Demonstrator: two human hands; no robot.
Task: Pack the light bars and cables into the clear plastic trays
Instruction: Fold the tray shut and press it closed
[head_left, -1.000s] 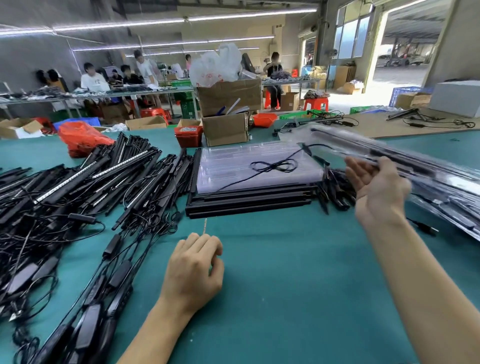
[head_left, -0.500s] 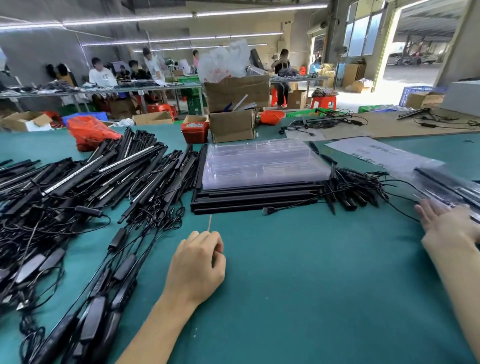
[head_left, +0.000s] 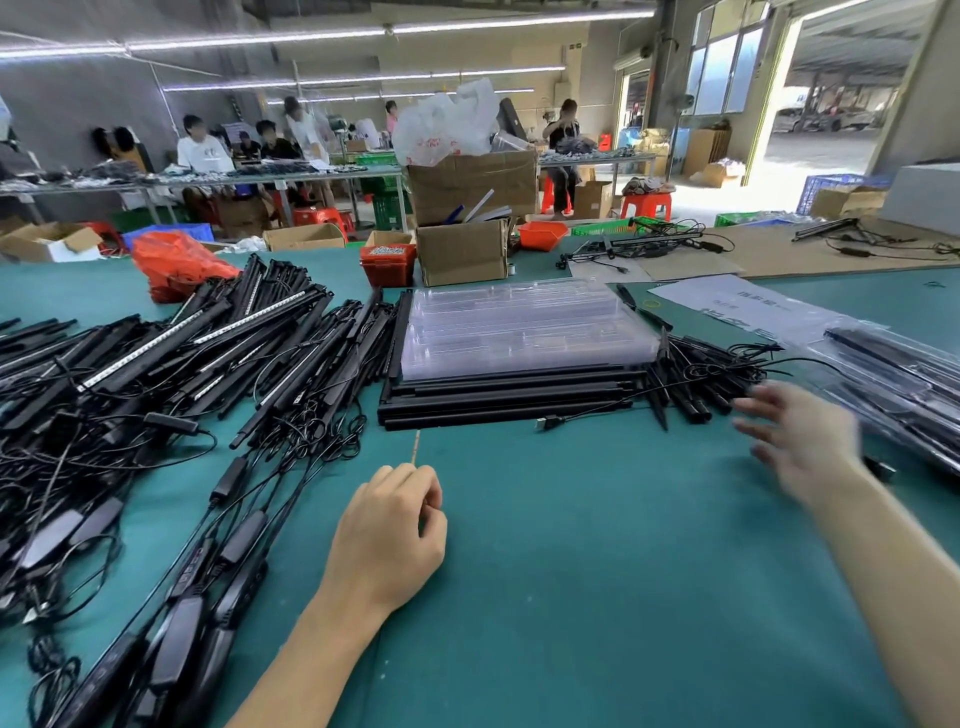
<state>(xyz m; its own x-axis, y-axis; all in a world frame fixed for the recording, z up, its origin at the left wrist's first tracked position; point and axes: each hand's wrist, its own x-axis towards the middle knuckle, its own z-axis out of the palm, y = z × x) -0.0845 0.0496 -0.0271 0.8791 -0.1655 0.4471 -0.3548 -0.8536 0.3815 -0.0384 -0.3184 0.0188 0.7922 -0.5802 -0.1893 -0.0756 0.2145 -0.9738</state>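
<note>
while the right hand hangs blurred above the green desk, its fingers are spread and hold nothing. it sits just in front of a bundle of short black stakes and cables, and near a packed clear tray lying at the right edge with black bars inside.

the left hand rests on the desk at the centre, fingers loosely curled; whether it pinches the thin pale stick poking up just beyond its knuckles cannot be told.

straight ahead, a stack of empty clear plastic trays sits on top of a neat row of black light bars. a loose cable plug lies on the desk just in front of that row. to the left, a large tangled heap of light bars and cables spreads across the desk, with black inline adapters trailing toward the viewer.

other people sit at far benches, with cardboard boxes and a red bin behind the trays.

this looks like the gap between one tray and the next: neither hand holds a tray or bar. the next move likely calls for lifting one empty tray off the stack onto the bare desk, peeling it free of the ones nested beneath, then drawing a bar and its cable from the heap without snagging neighbours.
</note>
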